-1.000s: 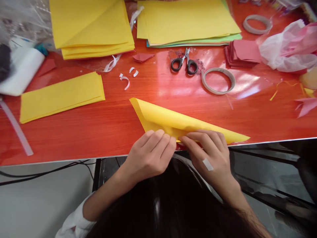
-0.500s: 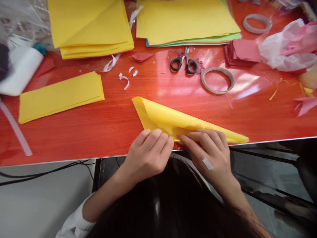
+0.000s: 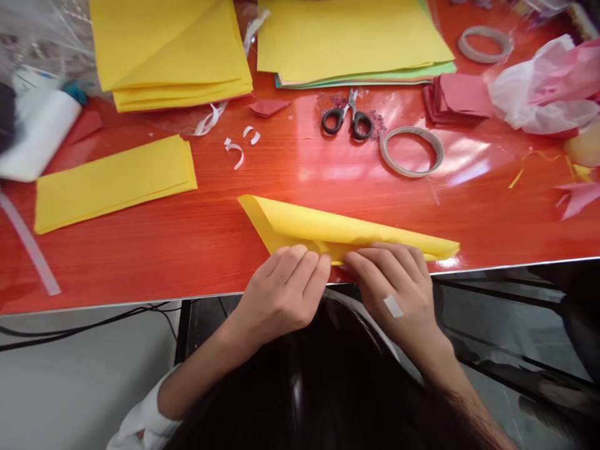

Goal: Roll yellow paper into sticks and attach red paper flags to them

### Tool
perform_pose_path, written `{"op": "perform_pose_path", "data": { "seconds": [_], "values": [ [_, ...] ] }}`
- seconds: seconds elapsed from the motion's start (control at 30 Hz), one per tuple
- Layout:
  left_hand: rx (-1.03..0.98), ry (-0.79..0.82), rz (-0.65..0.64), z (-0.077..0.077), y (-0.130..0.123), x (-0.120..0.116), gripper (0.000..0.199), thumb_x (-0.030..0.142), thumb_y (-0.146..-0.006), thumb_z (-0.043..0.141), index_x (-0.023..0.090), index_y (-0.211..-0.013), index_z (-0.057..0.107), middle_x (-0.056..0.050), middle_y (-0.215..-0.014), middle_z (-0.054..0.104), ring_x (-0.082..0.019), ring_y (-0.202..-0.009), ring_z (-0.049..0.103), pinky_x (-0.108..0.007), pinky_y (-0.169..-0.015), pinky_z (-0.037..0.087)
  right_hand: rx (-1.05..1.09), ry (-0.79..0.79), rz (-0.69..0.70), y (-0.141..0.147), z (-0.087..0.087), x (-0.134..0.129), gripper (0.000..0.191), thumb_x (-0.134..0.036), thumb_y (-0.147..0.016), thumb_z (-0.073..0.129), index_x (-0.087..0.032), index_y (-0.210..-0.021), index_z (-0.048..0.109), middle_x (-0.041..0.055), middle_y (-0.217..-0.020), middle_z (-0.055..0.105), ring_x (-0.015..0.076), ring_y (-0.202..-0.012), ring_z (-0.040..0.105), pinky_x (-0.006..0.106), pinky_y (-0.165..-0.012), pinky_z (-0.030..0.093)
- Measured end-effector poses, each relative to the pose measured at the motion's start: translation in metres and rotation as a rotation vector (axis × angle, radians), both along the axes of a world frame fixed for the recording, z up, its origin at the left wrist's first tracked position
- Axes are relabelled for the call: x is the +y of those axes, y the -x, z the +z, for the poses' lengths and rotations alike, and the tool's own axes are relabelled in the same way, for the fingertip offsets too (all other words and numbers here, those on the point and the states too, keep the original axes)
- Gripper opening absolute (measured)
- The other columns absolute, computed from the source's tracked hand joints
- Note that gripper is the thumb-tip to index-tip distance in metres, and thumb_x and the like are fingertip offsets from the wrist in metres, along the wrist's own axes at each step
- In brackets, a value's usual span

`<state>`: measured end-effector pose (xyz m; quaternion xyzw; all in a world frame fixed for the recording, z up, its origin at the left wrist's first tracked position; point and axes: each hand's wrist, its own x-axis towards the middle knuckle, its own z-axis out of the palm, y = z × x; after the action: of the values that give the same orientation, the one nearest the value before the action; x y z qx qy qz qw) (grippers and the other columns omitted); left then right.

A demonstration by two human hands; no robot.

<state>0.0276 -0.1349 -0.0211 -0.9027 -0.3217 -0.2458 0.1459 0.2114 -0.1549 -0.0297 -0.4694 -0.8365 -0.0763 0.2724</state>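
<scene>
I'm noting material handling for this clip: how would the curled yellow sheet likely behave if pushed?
The yellow sheet is probably light: its edge looks thin. It seems flexible but not floppy, as it curves smoothly. Pushed hard, it could crease, since the curl looks open at the picture's left.

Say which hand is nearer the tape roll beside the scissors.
Right. The right hand is below the tape roll in view; the left hand is farther, below and well to its left.
</scene>
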Motion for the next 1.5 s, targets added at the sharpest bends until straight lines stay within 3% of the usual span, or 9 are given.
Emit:
{"op": "perform_pose_path", "data": {
  "seconds": [0.4,0.73,1.03,1.2,1.4,1.5],
  "values": [
    [0.008,-0.038,0.003,-0.0011,0.0007,-0.0007,0.015,0.011,-0.079,0.061,0.004,-0.092,0.063,-0.008,-0.078,0.064,-0.021,-0.077,0.057,-0.032,-0.071,0.047,0.074,0.046,0.06,-0.0019,-0.0037,0.0005,0.021,-0.004,-0.079,0.057,-0.011,-0.099,0.059,0.0085,-0.087,0.064,0.0199,-0.084,0.053,0.035,-0.074,0.047],
    [-0.013,-0.018,0.018,0.0035,-0.0044,-0.0016,0.011,0.011,-0.079,0.06,0.005,-0.088,0.063,-0.008,-0.075,0.063,-0.021,-0.074,0.056,-0.032,-0.068,0.048,0.058,-0.023,-0.008,0.001,-0.0044,0.0016,0.012,-0.006,-0.078,0.059,-0.017,-0.081,0.054,0.0032,-0.073,0.057,0.0156,-0.072,0.048,0.029,-0.065,0.045],
    [-0.027,-0.011,0.01,0.0,-0.0016,-0.0013,0.02,0.01,-0.077,0.063,0.0,-0.095,0.062,-0.011,-0.079,0.065,-0.022,-0.076,0.057,-0.033,-0.07,0.05,0.062,-0.004,0.016,-0.0002,-0.0037,0.0014,0.018,-0.004,-0.078,0.058,-0.013,-0.094,0.059,0.0055,-0.077,0.064,0.0174,-0.074,0.052,0.032,-0.067,0.045],
    [-0.011,-0.019,0.01,0.0025,-0.0024,0.0004,0.017,0.011,-0.08,0.06,0.003,-0.095,0.062,-0.009,-0.079,0.065,-0.021,-0.079,0.057,-0.032,-0.071,0.047,0.069,0.012,0.023,0.0003,-0.0053,0.0013,0.022,-0.003,-0.078,0.057,-0.012,-0.097,0.06,0.0066,-0.081,0.066,0.0185,-0.079,0.054,0.034,-0.07,0.047],
    [-0.047,-0.019,0.043,0.0009,-0.0015,-0.001,0.01,0.011,-0.081,0.059,0.007,-0.089,0.063,-0.007,-0.08,0.065,-0.02,-0.081,0.057,-0.031,-0.072,0.043,0.124,0.076,0.057,-0.0003,-0.0048,-0.0012,0.027,-0.003,-0.078,0.057,-0.012,-0.103,0.061,0.0103,-0.104,0.065,0.0209,-0.1,0.056,0.035,-0.088,0.049],
    [-0.055,-0.011,0.066,-0.0007,-0.0007,-0.0016,0.011,0.012,-0.081,0.058,0.009,-0.091,0.064,-0.006,-0.081,0.065,-0.019,-0.083,0.057,-0.031,-0.073,0.042,0.122,0.089,0.05,0.0003,-0.0054,-0.0023,0.031,-0.004,-0.079,0.056,-0.014,-0.108,0.059,0.0081,-0.098,0.066,0.0196,-0.095,0.056,0.035,-0.084,0.051]
  ]
}}
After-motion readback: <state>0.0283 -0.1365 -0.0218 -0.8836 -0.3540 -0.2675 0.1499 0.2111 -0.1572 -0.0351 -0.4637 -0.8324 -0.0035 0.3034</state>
